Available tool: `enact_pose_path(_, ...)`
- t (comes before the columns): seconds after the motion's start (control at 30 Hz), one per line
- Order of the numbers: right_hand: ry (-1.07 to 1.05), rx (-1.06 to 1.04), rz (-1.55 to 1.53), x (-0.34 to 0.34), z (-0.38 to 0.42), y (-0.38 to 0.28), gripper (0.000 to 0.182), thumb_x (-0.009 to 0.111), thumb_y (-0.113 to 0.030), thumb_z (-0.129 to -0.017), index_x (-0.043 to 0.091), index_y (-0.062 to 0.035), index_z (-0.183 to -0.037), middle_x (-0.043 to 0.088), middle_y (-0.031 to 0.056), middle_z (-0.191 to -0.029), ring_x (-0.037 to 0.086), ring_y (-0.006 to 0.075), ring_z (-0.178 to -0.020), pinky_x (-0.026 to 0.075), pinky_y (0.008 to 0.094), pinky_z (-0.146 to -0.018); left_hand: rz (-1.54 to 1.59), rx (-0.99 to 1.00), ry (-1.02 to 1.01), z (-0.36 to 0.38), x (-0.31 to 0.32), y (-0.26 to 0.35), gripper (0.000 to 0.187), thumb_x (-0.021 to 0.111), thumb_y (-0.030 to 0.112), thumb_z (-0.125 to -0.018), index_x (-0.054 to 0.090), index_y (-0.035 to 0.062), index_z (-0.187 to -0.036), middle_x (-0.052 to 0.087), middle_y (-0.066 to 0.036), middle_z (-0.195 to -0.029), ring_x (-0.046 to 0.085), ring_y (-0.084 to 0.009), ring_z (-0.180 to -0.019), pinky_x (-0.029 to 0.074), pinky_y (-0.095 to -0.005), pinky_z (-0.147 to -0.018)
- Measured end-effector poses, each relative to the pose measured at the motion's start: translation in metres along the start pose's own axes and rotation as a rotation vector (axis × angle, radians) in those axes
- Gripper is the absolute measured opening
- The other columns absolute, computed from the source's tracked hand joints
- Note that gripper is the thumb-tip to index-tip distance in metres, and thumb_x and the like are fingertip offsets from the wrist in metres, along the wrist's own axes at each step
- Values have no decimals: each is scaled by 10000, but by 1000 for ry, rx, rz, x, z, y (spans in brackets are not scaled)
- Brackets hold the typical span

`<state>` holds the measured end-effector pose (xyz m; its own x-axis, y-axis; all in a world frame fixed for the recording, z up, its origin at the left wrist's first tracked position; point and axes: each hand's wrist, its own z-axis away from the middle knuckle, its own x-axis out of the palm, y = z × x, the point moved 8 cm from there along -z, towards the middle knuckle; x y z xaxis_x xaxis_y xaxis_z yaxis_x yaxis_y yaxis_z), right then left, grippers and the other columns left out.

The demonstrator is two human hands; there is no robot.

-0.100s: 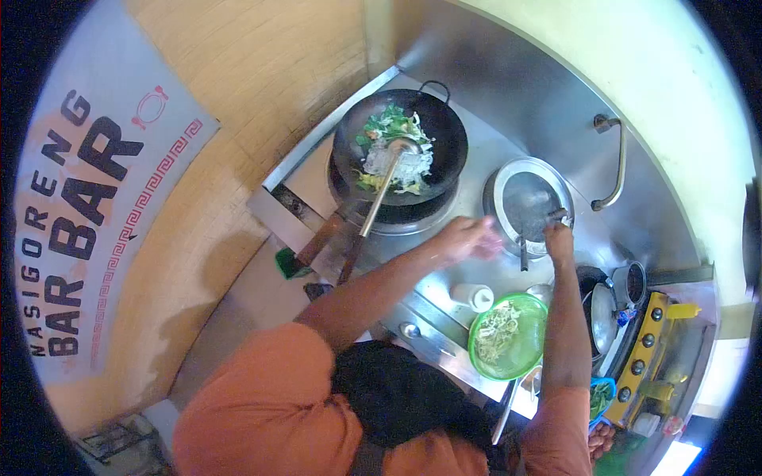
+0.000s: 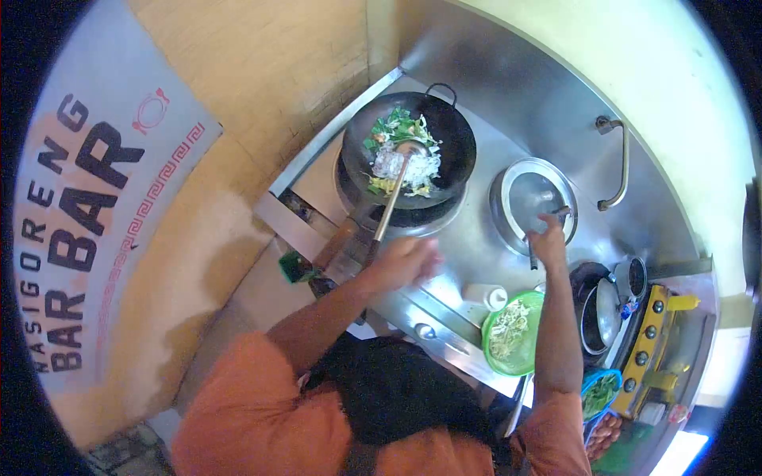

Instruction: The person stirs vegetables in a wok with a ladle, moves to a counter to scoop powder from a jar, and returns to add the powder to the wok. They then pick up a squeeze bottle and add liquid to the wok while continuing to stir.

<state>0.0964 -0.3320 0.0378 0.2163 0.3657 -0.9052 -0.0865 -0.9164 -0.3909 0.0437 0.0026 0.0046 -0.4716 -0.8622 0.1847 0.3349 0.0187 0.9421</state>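
Note:
My left hand (image 2: 409, 262), smeared by motion, hovers just right of the ladle (image 2: 389, 206) handle; its fingers are not clear. The ladle's bowl rests on white noodle-like food and green leaves (image 2: 401, 127) inside the black wok (image 2: 454, 151). At the near right rim of a round steel pot (image 2: 498, 202), my right hand (image 2: 548, 238) has its fingers apart. It is just below a dark handle (image 2: 561, 212) on that rim. Another dark handle (image 2: 533, 255) sticks out at the pot's near side.
A white bottle (image 2: 484, 296) lies left of a green basket (image 2: 530, 337) of pale shredded food. A spoon (image 2: 427, 332) is on the steel counter. Farther right are a pan (image 2: 607, 313), a yellow panel with knobs (image 2: 641, 358) and a blue basket (image 2: 607, 381). A faucet (image 2: 625, 163) is on the back wall.
My left hand has moved left and down, from near the pot to near the ladle handle. My right hand has moved slightly left and down, its fingers now apart. The view has shifted a little.

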Motion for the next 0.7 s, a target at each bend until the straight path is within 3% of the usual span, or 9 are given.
enact_pose_path(0.1,-85,46,-274,65,50,-151,574,731,-349,-747,557,-21,-1184,609,246,-1099,607,361,-999,472,413,-873,-234,-103,325,104,-137,-21,411,449,362,-955,655,13,-885,580,-35,-639,544,-124,-532,452,-288,-496)
enact_pose_path(0.13,-414,342,-420,93,79,-201,750,705,-496,-743,483,-36,-1293,587,276,-1131,581,375,-1064,461,427,-900,-283,-61,438,135,-175,-17,432,451,385,-950,659,11,-894,576,-35,-637,552,-129,-563,446,-288,-516)
enact_pose_path(0.2,-621,230,-333,163,110,-267,1095,655,-631,-717,196,86,-1405,529,350,-1170,523,446,-1124,423,436,-962,-195,-108,500,166,-242,-78,464,435,415,-952,662,13,-903,571,-32,-637,555,-135,-588,442,-295,-535)
enact_pose_path(0.27,-469,158,-353,233,126,-278,942,677,-432,-766,209,104,-1383,537,358,-1141,536,443,-1103,435,435,-953,-103,-367,639,178,-311,-185,538,407,482,-946,661,12,-877,561,-36,-639,535,-150,-595,441,-314,-578)
enact_pose_path(0.33,-544,393,-539,260,133,-273,694,615,-215,-826,275,18,-1384,584,318,-1047,596,475,-901,485,482,-784,-53,-428,615,167,-324,-226,496,424,485,-939,654,52,-866,535,-20,-616,506,-128,-561,376,-309,-502)
enact_pose_path(0.37,-427,295,-432,251,126,-265,622,572,-153,-835,298,-3,-1373,582,322,-1049,593,476,-910,484,486,-784,5,-500,597,159,-326,-254,453,441,488,-933,648,92,-854,509,-4,-593,476,-105,-526,312,-305,-426)
enact_pose_path(0.4,-316,200,-322,237,124,-255,561,529,-92,-845,321,-24,-1362,580,325,-1052,589,477,-920,484,490,-785,54,-554,539,148,-327,-294,482,418,510,-933,647,89,-885,545,-36,-666,496,-140,-578,382,-330,-532)
enact_pose_path(0.67,-248,128,-43,135,40,-274,576,456,-186,-910,217,-115,-1429,614,299,-781,601,479,-704,477,563,-649,664,-582,364,74,-241,-424,435,557,502,-843,603,113,-1031,608,-105,-915,577,-249,-806,487,-426,-711)
enact_pose_path(0.7,-248,133,-38,143,25,-273,576,456,-186,-910,217,-115,-1429,614,299,-781,601,479,-704,477,563,-649,-316,-520,172,63,-241,-412,470,564,476,-840,583,78,-1090,605,-133,-997,564,-290,-931,447,-438,-833)
